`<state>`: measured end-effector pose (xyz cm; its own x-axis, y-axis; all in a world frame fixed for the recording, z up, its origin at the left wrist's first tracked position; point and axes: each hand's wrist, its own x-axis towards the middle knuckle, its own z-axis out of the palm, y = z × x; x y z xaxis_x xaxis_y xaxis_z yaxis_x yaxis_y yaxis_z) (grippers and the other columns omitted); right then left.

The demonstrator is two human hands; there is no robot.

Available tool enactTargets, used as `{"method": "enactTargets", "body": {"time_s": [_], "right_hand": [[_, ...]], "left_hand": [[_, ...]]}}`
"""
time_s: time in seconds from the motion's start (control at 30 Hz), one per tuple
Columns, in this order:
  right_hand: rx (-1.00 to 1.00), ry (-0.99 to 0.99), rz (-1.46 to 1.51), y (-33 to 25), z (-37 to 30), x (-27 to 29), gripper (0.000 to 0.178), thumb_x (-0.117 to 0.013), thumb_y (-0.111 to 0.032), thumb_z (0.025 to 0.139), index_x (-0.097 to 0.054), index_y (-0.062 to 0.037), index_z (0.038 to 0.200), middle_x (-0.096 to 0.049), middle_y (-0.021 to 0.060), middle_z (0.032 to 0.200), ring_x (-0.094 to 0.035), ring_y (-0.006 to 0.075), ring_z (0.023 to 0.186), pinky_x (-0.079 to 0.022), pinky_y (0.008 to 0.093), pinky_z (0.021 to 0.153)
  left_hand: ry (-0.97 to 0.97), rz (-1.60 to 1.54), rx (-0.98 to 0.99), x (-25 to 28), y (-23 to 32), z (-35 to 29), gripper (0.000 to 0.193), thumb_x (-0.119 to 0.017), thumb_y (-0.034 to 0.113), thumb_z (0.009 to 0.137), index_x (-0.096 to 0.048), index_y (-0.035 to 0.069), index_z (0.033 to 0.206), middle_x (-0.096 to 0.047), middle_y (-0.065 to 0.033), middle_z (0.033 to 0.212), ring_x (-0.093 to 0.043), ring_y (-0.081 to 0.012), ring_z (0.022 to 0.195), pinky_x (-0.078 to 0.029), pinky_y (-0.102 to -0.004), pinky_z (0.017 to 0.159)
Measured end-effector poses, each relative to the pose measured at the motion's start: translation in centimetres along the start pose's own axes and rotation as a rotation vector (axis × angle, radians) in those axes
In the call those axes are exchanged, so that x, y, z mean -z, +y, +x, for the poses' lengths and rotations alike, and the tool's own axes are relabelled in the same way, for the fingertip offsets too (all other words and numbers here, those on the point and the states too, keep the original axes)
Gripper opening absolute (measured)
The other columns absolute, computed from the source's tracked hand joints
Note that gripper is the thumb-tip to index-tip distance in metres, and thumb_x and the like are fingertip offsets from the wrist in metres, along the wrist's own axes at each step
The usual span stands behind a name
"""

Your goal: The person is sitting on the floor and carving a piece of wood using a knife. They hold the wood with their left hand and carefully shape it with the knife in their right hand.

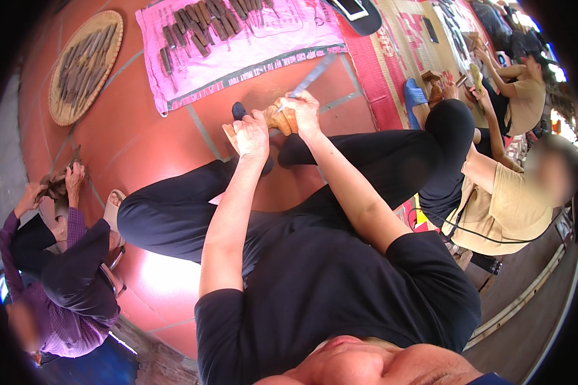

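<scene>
Black-trousered knees (192,212) near; beyond them left hand (253,136) clamps a pale wood block (279,120) on the red floor (141,135), right hand (304,106) grips a chisel (311,77) against it; carving looks early, block still rough.

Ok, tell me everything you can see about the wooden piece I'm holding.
The wooden piece is pale tan, rounded and lumpy, looking like partly carved wood. It sits low over the red tiled floor, in front of the crossed legs. The left hand clasps its left end, the right hand presses its top while gripping a long metal blade angled up and away. Most of it is hidden.
</scene>
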<state>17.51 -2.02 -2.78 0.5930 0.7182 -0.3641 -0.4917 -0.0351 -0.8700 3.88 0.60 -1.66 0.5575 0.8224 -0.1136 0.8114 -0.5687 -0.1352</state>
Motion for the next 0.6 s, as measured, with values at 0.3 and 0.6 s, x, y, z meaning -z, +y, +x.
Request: {"method": "enactTargets", "body": {"time_s": [0.3, 0.6], "right_hand": [[0.015, -0.046, -0.051, 0.4, -0.3, 0.0, 0.014, -0.065, 0.008, 0.071, -0.06, -0.0001, 0.081, -0.061, 0.0065, 0.073, -0.061, 0.0145, 0.065, -0.05, 0.0269, 0.062], [0.026, -0.053, -0.023, 0.6, -0.4, 0.2, 0.017, -0.066, 0.008, 0.07, -0.061, 0.0, 0.084, -0.061, 0.0063, 0.074, -0.061, 0.0144, 0.067, -0.05, 0.0267, 0.063]], "left_hand": [[-0.028, -0.011, 0.0, 0.2, 0.0, 0.1, 0.014, -0.054, 0.012, 0.081, -0.049, 0.008, 0.094, -0.061, -0.0078, 0.075, -0.063, -0.0194, 0.067, -0.043, -0.0321, 0.069], [-0.014, 0.003, 0.0, 0.2, 0.1, 0.0, 0.014, -0.053, 0.013, 0.081, -0.049, 0.008, 0.094, -0.061, -0.0072, 0.075, -0.063, -0.0191, 0.067, -0.043, -0.0317, 0.069]]}}
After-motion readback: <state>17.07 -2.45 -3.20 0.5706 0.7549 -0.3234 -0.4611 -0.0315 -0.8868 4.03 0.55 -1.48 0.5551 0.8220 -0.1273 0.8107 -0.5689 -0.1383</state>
